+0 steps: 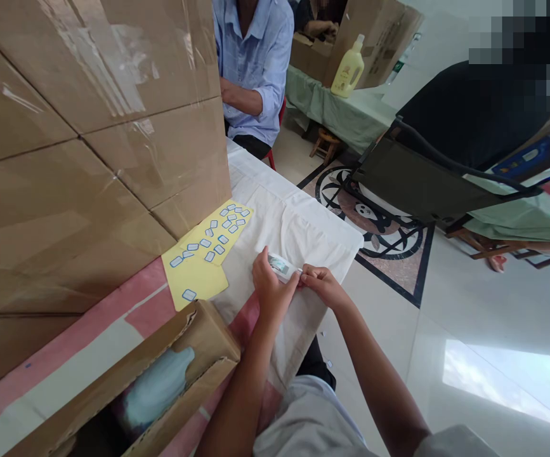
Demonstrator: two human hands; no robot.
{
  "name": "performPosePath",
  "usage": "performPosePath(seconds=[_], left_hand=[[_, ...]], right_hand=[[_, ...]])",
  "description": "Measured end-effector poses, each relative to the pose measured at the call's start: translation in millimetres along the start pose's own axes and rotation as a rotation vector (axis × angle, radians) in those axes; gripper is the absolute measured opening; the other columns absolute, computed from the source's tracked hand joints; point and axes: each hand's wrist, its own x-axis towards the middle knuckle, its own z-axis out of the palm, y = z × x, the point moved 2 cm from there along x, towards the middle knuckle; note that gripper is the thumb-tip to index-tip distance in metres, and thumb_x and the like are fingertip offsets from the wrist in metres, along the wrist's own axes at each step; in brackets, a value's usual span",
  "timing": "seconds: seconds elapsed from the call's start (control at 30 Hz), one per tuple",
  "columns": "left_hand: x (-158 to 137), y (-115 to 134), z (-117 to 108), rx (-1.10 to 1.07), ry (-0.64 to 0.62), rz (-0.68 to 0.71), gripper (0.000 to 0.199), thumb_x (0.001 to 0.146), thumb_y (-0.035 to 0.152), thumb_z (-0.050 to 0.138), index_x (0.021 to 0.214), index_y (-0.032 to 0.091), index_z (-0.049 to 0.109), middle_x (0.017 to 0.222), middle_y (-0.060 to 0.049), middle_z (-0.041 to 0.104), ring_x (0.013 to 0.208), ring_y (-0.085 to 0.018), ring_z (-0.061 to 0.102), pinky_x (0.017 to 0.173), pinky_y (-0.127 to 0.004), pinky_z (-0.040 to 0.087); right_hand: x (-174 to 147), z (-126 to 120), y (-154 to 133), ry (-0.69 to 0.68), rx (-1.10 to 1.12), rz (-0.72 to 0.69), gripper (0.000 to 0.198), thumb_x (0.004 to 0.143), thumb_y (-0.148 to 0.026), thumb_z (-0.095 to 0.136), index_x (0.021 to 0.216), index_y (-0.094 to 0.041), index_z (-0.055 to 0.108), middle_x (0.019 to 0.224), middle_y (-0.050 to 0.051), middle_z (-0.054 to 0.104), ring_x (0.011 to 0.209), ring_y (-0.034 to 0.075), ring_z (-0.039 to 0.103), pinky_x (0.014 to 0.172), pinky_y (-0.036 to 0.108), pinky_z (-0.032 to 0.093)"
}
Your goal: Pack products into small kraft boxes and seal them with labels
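Note:
Over the table's white cloth, my left hand [271,284] is closed around a small white box [280,268] with a greenish printed picture on its upper face. The fingers of my right hand [321,284] are pinched together at the box's right end, touching it there. What lies between those fingertips is too small to make out. To the left of my hands are yellow sheets [198,279] bearing several small white stickers [205,243] with blue borders.
Stacked, taped cardboard boxes [160,127] wall off the left side. An open carton [217,324] with a pale blue plastic-like item [160,384] stands in front at left. Across the table sits a person in a blue shirt [265,63]. A yellow bottle [348,71] stands on another table behind.

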Motion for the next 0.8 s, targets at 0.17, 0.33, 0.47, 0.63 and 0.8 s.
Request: performPosePath(seconds=[0.17,0.33,0.47,0.63,0.8], left_hand=[[-2.0,-2.9,-1.2,0.001,-0.013,0.030,0.090,0.074,0.033,0.079,0.149,0.018,0.031,0.146,-0.020,0.046,0.135,-0.036,0.044,0.114,-0.056,0.036],[-2.9,-10.2,1.2,0.015,-0.009,0.059,0.091,0.076,0.036,0.077,0.151,0.018,0.029,0.147,-0.021,0.045,0.136,-0.037,0.044,0.114,-0.056,0.036],[-3.4,-11.0,1.6,0.009,-0.006,0.069,0.090,0.076,0.037,0.077,0.151,0.017,0.030,0.147,-0.021,0.046,0.136,-0.037,0.045,0.114,-0.056,0.037],[-1.6,-7.2,-2.5,0.015,0.017,0.043,0.088,0.076,0.035,0.078,0.149,0.017,0.032,0.146,-0.021,0.047,0.135,-0.037,0.045,0.113,-0.057,0.037],[0.0,-6.0,-4.7,0.021,0.042,0.052,0.087,0.075,0.035,0.078,0.148,0.017,0.033,0.144,-0.021,0.049,0.135,-0.038,0.046,0.113,-0.057,0.038]], right_hand=[[1.4,-0.9,1.0,-0.007,0.000,0.012,0.054,0.079,-0.042,0.080,0.051,-0.020,0.039,0.071,-0.002,0.054,0.070,0.016,0.062,0.070,0.031,0.048],[2.5,0.8,-0.4,0.010,0.067,0.086,0.055,0.074,-0.041,0.083,0.049,-0.020,0.039,0.068,-0.002,0.052,0.068,0.015,0.060,0.073,0.033,0.051],[2.1,2.8,-3.1,0.019,0.079,0.087,0.055,0.075,-0.037,0.082,0.048,-0.019,0.039,0.067,-0.002,0.051,0.068,0.015,0.059,0.075,0.034,0.052],[1.5,2.9,-5.2,-0.013,0.114,0.106,0.056,0.070,-0.030,0.085,0.048,-0.020,0.035,0.071,0.000,0.059,0.073,0.016,0.060,0.080,0.037,0.052],[0.8,-0.3,-4.9,-0.039,0.153,0.096,0.058,0.068,-0.027,0.086,0.047,-0.020,0.032,0.069,0.000,0.058,0.080,0.019,0.062,0.086,0.039,0.051]])
